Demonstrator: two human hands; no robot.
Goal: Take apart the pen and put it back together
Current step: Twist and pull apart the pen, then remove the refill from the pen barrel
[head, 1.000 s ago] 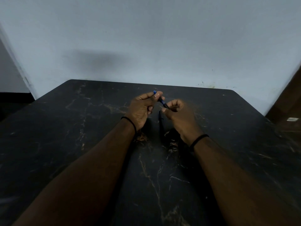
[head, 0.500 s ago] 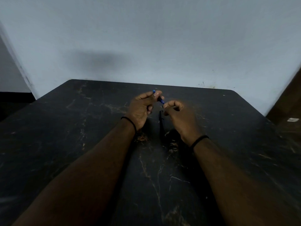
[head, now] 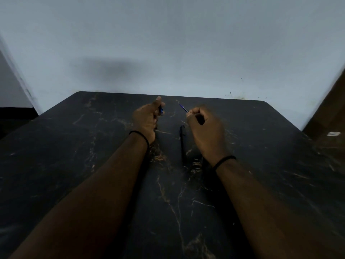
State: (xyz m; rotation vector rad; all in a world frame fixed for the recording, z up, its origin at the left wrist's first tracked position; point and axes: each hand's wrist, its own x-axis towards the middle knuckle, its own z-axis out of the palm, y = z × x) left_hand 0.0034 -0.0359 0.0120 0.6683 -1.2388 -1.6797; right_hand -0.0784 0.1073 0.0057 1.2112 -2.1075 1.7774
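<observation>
While both forearms reach up from the bottom of the frame over the dark marbled bench [head: 74, 146], the hands sit apart near its far edge, just above frame centre. The left hand [head: 146, 119] is curled, thumb up, pinching a small blue pen piece [head: 161, 110] between thumb and fingertips; most of that piece is hidden by the fingers. To its right, the right hand [head: 205, 131] is closed into a loose fist, gripping a thin blue refill [head: 183, 108] whose free end points up and to the left, toward the left hand without touching it. Between the two wrists a black pen barrel [head: 182, 141] lies flat on the bench, running lengthwise away from the viewer, just beside the right hand. Each wrist wears a thin black band [head: 141, 135].
</observation>
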